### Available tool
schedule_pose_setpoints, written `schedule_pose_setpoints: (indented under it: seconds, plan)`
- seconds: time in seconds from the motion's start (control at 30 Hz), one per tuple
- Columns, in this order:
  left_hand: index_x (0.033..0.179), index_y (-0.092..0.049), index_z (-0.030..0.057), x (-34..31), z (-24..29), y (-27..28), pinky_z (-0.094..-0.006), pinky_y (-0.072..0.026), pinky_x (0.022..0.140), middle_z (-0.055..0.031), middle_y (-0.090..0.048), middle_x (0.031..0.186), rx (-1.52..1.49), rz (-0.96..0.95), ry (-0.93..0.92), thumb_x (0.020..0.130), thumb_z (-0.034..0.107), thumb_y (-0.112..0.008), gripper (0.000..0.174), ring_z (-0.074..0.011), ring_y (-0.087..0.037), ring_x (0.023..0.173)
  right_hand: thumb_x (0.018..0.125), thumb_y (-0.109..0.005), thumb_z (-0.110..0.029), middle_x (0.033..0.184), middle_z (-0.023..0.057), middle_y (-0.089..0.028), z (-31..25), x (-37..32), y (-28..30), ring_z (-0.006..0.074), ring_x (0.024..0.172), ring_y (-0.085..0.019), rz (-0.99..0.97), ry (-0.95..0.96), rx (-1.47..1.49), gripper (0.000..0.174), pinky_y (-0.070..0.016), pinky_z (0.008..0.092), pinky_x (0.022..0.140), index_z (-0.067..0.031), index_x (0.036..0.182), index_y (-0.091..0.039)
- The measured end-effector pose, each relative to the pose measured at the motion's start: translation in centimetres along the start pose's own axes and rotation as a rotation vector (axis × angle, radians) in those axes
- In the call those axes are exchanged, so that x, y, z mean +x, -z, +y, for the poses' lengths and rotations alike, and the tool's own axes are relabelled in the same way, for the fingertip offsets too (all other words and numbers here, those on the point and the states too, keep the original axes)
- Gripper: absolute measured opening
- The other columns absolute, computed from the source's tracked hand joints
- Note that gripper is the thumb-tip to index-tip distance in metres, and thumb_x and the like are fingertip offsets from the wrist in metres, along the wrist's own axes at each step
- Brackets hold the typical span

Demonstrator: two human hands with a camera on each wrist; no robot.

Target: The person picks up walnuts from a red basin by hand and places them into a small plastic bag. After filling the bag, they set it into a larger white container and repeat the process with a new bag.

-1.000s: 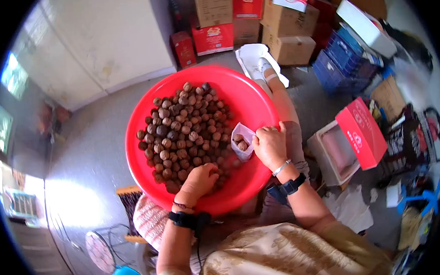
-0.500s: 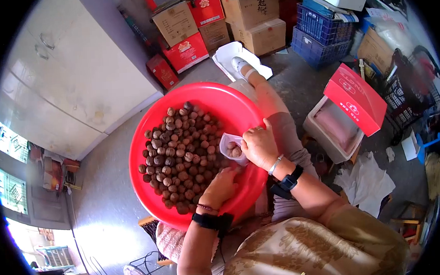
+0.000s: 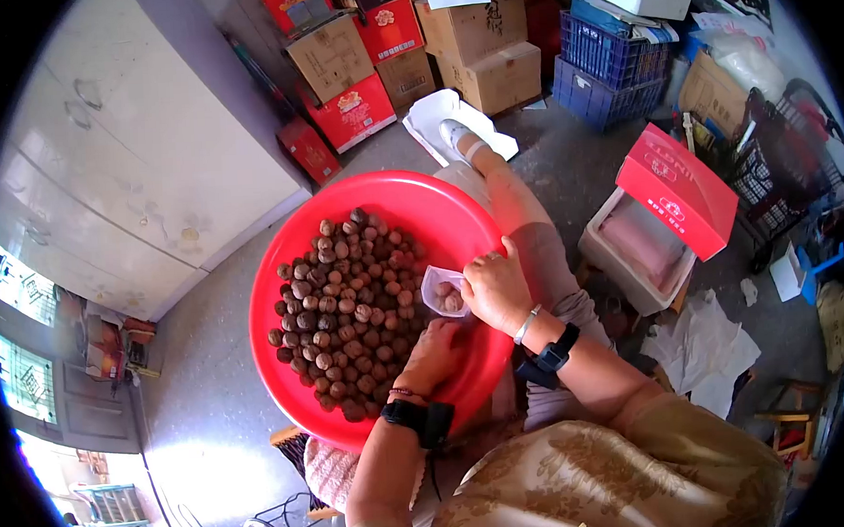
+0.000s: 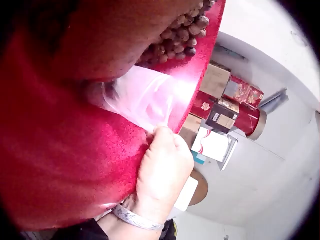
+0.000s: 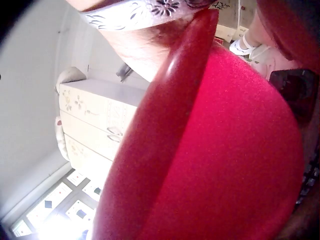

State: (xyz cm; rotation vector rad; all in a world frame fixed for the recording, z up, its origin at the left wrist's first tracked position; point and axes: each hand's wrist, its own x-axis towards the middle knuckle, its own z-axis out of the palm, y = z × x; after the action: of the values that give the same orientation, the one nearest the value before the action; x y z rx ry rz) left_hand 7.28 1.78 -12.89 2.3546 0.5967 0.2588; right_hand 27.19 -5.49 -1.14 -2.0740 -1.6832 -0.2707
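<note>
A big red basin point(image 3: 443, 215) rests on my lap, holding a heap of walnuts point(image 3: 343, 295). My right hand point(image 3: 479, 280) pinches the rim of a small clear plastic bag point(image 3: 439, 291) with a few walnuts in it, at the basin's right side. My left hand point(image 3: 444, 333) is just below the bag, its fingers curled round walnuts from the heap. In the left wrist view the bag point(image 4: 145, 97) lies against the basin wall point(image 4: 60, 165) with the right hand point(image 4: 162, 170) gripping its edge. The right wrist view shows only the basin's point(image 5: 215, 150) outside.
A white cabinet point(image 3: 126, 163) stands at the left. Cardboard boxes point(image 3: 489, 63), red cartons point(image 3: 354, 106) and a blue crate point(image 3: 611, 57) are stacked beyond. An open red-lidded box point(image 3: 664, 206) and loose paper point(image 3: 708, 345) lie on the floor at right. My leg and white shoe point(image 3: 454, 130) stretch forward.
My left hand has moved from the near edge of the walnut heap up to the bag. My right hand has kept hold of the bag. The head view has shifted.
</note>
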Motion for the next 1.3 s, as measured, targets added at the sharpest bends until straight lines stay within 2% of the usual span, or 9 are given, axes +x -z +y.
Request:
schedule_pose_setpoints:
  seconds: [0.07,0.13,0.23,0.33,0.57,0.87,1.1,1.17,1.3]
  plan:
    - [0.122,-0.069,0.0013,0.3,-0.1,-0.4,-0.0471,-0.0518,0.099,-0.0229,-0.070,0.118,-0.023,0.059,-0.025,0.084,0.010,-0.068,0.039,-0.0403,-0.064,0.114,0.088,-0.066,-0.020,0.081,0.0099,-0.071,0.0,0.0,0.0,0.0288,0.086,-0.069,-0.002,0.001,-0.001,0.016,-0.0354,0.0582,0.113,-0.0085,0.077,-0.068]
    - [0.117,-0.071,0.0019,0.5,-0.6,-1.1,-0.0469,-0.0523,0.098,-0.0231,-0.070,0.117,-0.141,-0.093,0.036,0.082,0.007,-0.067,0.035,-0.0403,-0.064,0.114,0.087,-0.067,-0.020,0.081,0.0098,-0.071,-0.1,0.0,-0.1,0.0288,0.086,-0.069,-0.006,0.002,0.001,0.015,-0.0357,0.0582,0.113,-0.0085,0.077,-0.068]
    - [0.114,-0.073,0.0028,0.1,-1.1,-1.0,-0.0467,-0.0532,0.097,-0.0234,-0.071,0.116,-0.033,-0.120,0.011,0.081,0.006,-0.066,0.034,-0.0409,-0.064,0.113,0.087,-0.067,-0.020,0.081,0.0096,-0.071,-0.1,-0.1,-0.1,0.0288,0.086,-0.069,-0.015,-0.008,0.011,0.015,-0.0360,0.0585,0.112,-0.0086,0.077,-0.068]
    - [0.122,-0.071,0.0085,0.4,-1.1,-0.9,-0.0484,-0.0505,0.100,-0.0213,-0.066,0.121,0.013,-0.239,0.124,0.086,0.008,-0.063,0.037,-0.0421,-0.061,0.116,0.087,-0.067,-0.020,0.080,0.0093,-0.070,-0.1,-0.1,-0.3,0.0287,0.086,-0.069,-0.005,0.001,0.003,0.014,-0.0358,0.0586,0.112,-0.0088,0.078,-0.068]
    - [0.113,-0.071,0.0062,-0.3,1.2,0.7,-0.0500,-0.0510,0.099,-0.0232,-0.069,0.113,0.072,-0.141,0.090,0.085,0.008,-0.063,0.029,-0.0431,-0.062,0.113,0.087,-0.068,-0.021,0.081,0.0091,-0.071,-0.1,-0.1,-0.4,0.0287,0.086,-0.069,-0.010,0.004,0.011,0.014,-0.0352,0.0586,0.113,-0.0089,0.079,-0.068]
    - [0.108,-0.072,0.0028,0.0,1.5,2.1,-0.0506,-0.0550,0.091,-0.0247,-0.073,0.109,0.049,-0.220,0.286,0.085,0.024,-0.071,0.031,-0.0434,-0.068,0.105,0.087,-0.068,-0.021,0.081,0.0097,-0.071,-0.1,-0.1,-0.5,0.0289,0.087,-0.070,-0.007,0.013,-0.011,0.015,-0.0340,0.0584,0.114,-0.0087,0.079,-0.068]
    - [0.110,-0.072,-0.0010,0.7,3.2,5.2,-0.0422,-0.0565,0.086,-0.0221,-0.075,0.102,-0.100,0.270,0.466,0.085,0.033,-0.080,0.043,-0.0357,-0.073,0.096,0.089,-0.067,-0.023,0.083,0.0100,-0.073,-0.1,0.0,-0.3,0.0290,0.090,-0.071,-0.038,0.009,-0.012,0.017,-0.0329,0.0618,0.115,-0.0088,0.082,-0.072]
    - [0.107,-0.071,-0.0009,0.9,3.9,6.2,-0.0407,-0.0563,0.085,-0.0216,-0.074,0.100,-0.141,0.521,0.492,0.084,0.033,-0.082,0.043,-0.0352,-0.072,0.093,0.089,-0.066,-0.023,0.084,0.0101,-0.073,-0.2,0.0,-0.2,0.0291,0.090,-0.071,-0.044,0.009,-0.017,0.017,-0.0331,0.0618,0.115,-0.0086,0.082,-0.072]
    - [0.103,-0.070,-0.0032,1.3,3.2,6.1,-0.0337,-0.0558,0.082,-0.0103,-0.073,0.092,-0.327,0.748,0.494,0.090,0.031,-0.081,0.039,-0.0202,-0.068,0.084,0.090,-0.065,-0.022,0.083,0.0104,-0.073,-0.1,0.0,-0.3,0.0296,0.090,-0.070,-0.029,0.014,-0.005,0.017,-0.0331,0.0617,0.115,-0.0086,0.082,-0.071]
